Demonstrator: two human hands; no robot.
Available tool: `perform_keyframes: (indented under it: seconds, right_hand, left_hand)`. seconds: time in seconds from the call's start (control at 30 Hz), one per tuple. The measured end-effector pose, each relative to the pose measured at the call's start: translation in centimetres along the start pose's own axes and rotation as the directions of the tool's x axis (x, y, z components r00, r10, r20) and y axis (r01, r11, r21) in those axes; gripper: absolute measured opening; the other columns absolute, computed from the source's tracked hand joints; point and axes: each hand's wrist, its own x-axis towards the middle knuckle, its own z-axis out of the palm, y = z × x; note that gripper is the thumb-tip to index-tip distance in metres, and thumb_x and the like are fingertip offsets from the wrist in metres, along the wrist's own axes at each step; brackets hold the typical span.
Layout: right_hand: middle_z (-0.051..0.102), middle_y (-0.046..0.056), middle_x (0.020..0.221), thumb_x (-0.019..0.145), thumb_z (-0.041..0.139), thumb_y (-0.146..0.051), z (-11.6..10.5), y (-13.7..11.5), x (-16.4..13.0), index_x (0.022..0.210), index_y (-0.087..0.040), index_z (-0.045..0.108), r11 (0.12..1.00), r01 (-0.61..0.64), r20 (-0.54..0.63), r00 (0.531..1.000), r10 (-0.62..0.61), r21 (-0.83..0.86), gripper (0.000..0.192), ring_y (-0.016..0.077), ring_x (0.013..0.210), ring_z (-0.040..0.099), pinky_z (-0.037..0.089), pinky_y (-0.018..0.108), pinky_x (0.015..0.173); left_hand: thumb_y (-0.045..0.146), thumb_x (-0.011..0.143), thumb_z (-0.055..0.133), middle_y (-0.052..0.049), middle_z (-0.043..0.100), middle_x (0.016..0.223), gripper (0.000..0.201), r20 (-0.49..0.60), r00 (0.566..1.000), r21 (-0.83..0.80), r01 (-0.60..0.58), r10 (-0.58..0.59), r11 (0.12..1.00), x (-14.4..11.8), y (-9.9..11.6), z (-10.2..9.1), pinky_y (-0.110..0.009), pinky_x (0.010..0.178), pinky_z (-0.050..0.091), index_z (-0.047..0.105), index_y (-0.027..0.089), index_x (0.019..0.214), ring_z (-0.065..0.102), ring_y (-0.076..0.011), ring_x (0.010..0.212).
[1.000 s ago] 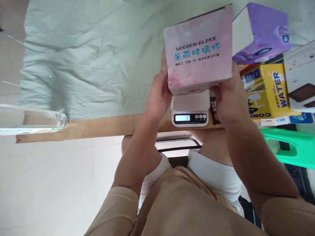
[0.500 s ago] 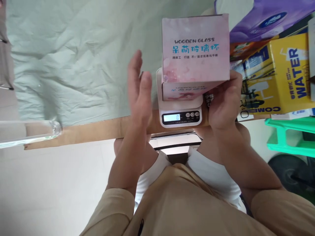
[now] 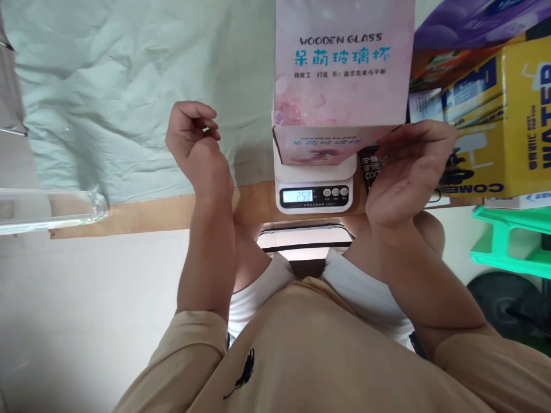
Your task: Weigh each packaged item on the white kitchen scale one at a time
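While I look down from my head camera, the pink box printed WOODEN GLASS stands upright on the white kitchen scale, whose lit display shows digits I read as 252. My right hand is spread open just beside the box's lower right corner, fingers loosely extended; whether the fingertips touch the cardboard I cannot tell, and it grips nothing. My left hand hovers well clear to the left of the box, fingers curled loosely inward into an empty half-fist, holding nothing.

That scale sits at the near edge of a wooden tabletop, a bare strip of which shows in front of a wrinkled pale green cloth covering the rest of the surface. To the right of the box, close against it, stands a yellow carton marked WATER, with a purple package above it. A clear glass tube lies at the left, crossing the table's near edge. Below the table I see a pale floor, a green plastic stool at the right, and my beige shirt in the foreground.
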Motion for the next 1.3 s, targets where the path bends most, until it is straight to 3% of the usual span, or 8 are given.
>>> perform_keyframes:
  seconds: [0.13,0.37,0.57,0.67,0.83,1.03,1.13,1.3]
  right_hand:
    - [0.053,0.005,0.101,0.101,0.035,-0.072,0.4,-0.5,-0.3,0.112,-0.034,0.058,0.996,-0.034,-0.019,0.999,0.032,-0.084,0.046,0.0208,0.090,0.059,0.048,0.038,0.077]
    - [0.054,0.005,0.097,0.101,0.037,-0.068,0.2,-0.8,-0.2,0.111,-0.036,0.059,0.995,-0.025,0.001,1.000,0.025,-0.097,0.040,0.0214,0.086,0.059,0.049,0.039,0.075]
    - [0.054,0.004,0.093,0.100,0.043,-0.063,0.8,-1.1,-0.1,0.106,-0.034,0.064,1.000,-0.001,-0.030,1.000,0.000,-0.020,0.036,0.0201,0.084,0.057,0.046,0.038,0.073]
    - [0.053,0.004,0.094,0.100,0.042,-0.064,1.1,-1.6,-0.1,0.105,-0.030,0.060,0.998,-0.029,-0.049,0.998,0.026,-0.049,0.039,0.0200,0.085,0.057,0.046,0.038,0.075]
    - [0.055,0.004,0.097,0.096,0.044,-0.064,1.1,-2.3,-0.3,0.107,-0.028,0.058,0.995,-0.073,-0.053,0.996,0.070,-0.066,0.039,0.0201,0.086,0.057,0.047,0.039,0.078]
    - [0.055,0.003,0.096,0.097,0.045,-0.066,1.1,-2.0,-0.3,0.108,-0.028,0.059,0.995,-0.068,-0.042,0.997,0.066,-0.069,0.041,0.0193,0.087,0.059,0.048,0.039,0.080]
    - [0.056,0.003,0.095,0.095,0.049,-0.067,1.1,-1.8,-0.4,0.106,-0.028,0.061,0.998,-0.054,-0.066,0.997,0.051,-0.044,0.042,0.0202,0.085,0.059,0.047,0.040,0.076]
    - [0.060,0.003,0.098,0.095,0.056,-0.064,1.0,-1.9,-0.5,0.107,-0.029,0.064,0.997,-0.073,-0.039,0.997,0.072,-0.028,0.038,0.0195,0.088,0.060,0.047,0.039,0.079]
  left_hand:
    - [-0.011,0.090,0.041,-0.001,0.044,0.064,0.037,-0.041,0.987,-0.015,0.153,-0.153,0.988,-0.5,1.0,0.8,-0.042,0.086,0.055,0.043,0.021,0.072,0.064,-0.0169,0.077]
    - [0.023,0.118,0.023,0.001,0.054,0.066,0.044,0.016,0.997,0.011,0.069,-0.069,0.998,-0.3,1.1,1.0,-0.044,0.094,0.059,0.055,0.020,0.088,0.063,-0.0135,0.070]
    - [-0.006,0.095,0.050,0.002,0.063,0.102,0.028,0.027,0.994,0.060,0.102,-0.103,0.993,0.5,-1.0,0.4,-0.036,0.091,0.061,0.051,0.021,0.104,0.069,-0.0128,0.106]
    - [-0.012,0.080,0.055,-0.001,0.054,0.086,0.034,0.041,0.998,0.004,0.057,-0.057,0.998,0.0,-1.0,0.6,-0.037,0.087,0.057,0.047,0.020,0.084,0.063,-0.0137,0.094]
    - [-0.004,0.098,0.046,-0.002,0.039,0.066,0.035,0.104,0.989,-0.131,0.119,-0.106,0.984,-1.0,-0.2,1.1,-0.039,0.089,0.054,0.045,0.022,0.074,0.062,-0.0168,0.088]
    - [0.011,0.110,0.054,0.002,0.060,0.077,0.019,0.157,0.985,-0.131,0.090,-0.069,0.987,-0.8,0.1,1.5,-0.031,0.082,0.049,0.062,0.022,0.096,0.056,-0.0120,0.078]
    - [0.021,0.108,0.062,0.003,0.070,0.091,0.008,0.145,0.985,-0.114,0.110,-0.093,0.987,-0.6,-0.5,1.3,-0.030,0.076,0.051,0.063,0.029,0.109,0.060,-0.0145,0.086]
    - [0.026,0.086,0.088,0.001,0.071,0.130,0.038,0.200,0.980,-0.078,0.037,-0.021,0.996,-0.6,-1.1,1.0,-0.027,0.093,0.060,0.062,0.030,0.113,0.069,-0.0169,0.118]
